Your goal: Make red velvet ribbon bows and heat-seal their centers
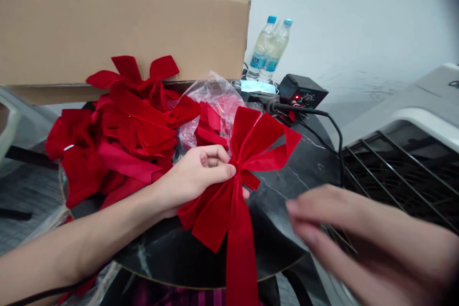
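My left hand pinches the knot of a red velvet bow, holding it above a round dark marble tabletop. The bow's long tails hang down toward me past the table's near edge. My right hand is close to the camera at the lower right, blurred by motion, fingers stretched out toward the left, holding nothing I can make out. Thin wires seem to lie under it, too smeared to be sure.
A heap of red bows lies at the left, beside a clear plastic bag with more bows. Behind stand a cardboard box, two water bottles, a black control unit with its cable, and a white wire-grille appliance at right.
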A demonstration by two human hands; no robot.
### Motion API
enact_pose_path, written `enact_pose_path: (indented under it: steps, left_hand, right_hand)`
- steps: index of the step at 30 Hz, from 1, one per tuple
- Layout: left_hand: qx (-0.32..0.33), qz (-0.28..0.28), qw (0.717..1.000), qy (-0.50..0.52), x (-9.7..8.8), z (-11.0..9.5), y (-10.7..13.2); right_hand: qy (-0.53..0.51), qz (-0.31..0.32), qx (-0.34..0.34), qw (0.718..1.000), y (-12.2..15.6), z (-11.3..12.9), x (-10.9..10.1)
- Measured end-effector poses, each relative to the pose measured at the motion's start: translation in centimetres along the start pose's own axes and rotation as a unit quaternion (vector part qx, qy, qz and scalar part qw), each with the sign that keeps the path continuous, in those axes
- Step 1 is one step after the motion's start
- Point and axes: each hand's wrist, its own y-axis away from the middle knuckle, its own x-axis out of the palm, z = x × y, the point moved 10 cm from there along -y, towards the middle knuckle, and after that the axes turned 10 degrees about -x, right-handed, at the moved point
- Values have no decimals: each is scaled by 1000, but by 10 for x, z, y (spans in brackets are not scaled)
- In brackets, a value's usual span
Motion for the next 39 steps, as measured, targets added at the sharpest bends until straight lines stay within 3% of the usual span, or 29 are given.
enact_pose_path:
  steps: [2, 5, 10, 13, 19, 25, 27, 29, 33, 36, 39]
  left_hand:
    - [20, -44, 998, -42, -4, -4, 2]
    - [41, -103, 988, -104, -9, -11, 6]
    - [50, -138, 978, -145, -15, -18, 8]
    - [38, -128, 981, -138, -15, -16, 7]
    - [2, -42, 995, -87, -5, -4, 3]
    - [-38, -32, 996, -67, -3, 4, 5]
    - [-50, -32, 997, -59, -4, 5, 5]
    - [-67, -38, 997, -33, -7, 6, 4]
    - [-100, -38, 994, 16, -9, 9, 5]
    - [-116, -20, 993, 33, -5, 11, 5]
    - [-119, -23, 992, 42, -5, 12, 4]
  right_hand:
    - [43, -57, 41, 997, -33, -12, -9]
    - [9, -57, 59, 997, -65, -19, 11]
    - [-83, -23, 123, 989, -64, -33, 38]
    - [-99, -16, 139, 985, -62, -36, 39]
    - [-148, -17, 180, 972, -62, -44, 41]
    - [-208, 13, 202, 957, -59, -50, 48]
    - [-191, 18, 167, 967, -56, -47, 40]
    - [-141, 24, 82, 986, -54, -35, 29]
    - [62, 53, -94, 992, -41, -7, 25]
    - [165, 17, -152, 974, -37, 0, 34]
    - [157, -57, -171, 971, -37, -4, 35]
